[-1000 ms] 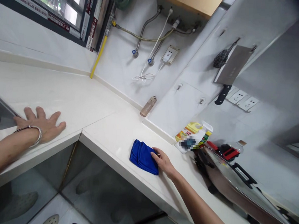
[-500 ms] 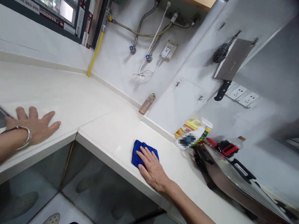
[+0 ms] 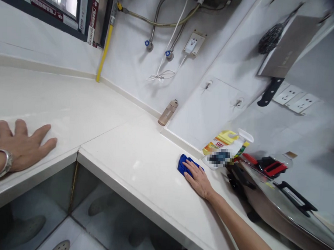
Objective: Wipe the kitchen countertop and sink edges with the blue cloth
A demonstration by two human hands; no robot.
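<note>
Blue cloth (image 3: 183, 165): lay on the counter (image 3: 121, 149) under the right hand's (image 3: 199, 180) extended, unclenched fingers
Left hand (image 3: 26, 152): rested spread, released
Obstacles: spray bottle (image 3: 225, 154), pan (image 3: 283, 216) stood nearby
Edge: cornered between both hands

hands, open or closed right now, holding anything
Left hand: open, spread on the white countertop.
Right hand: open, laid over the blue cloth.
</note>
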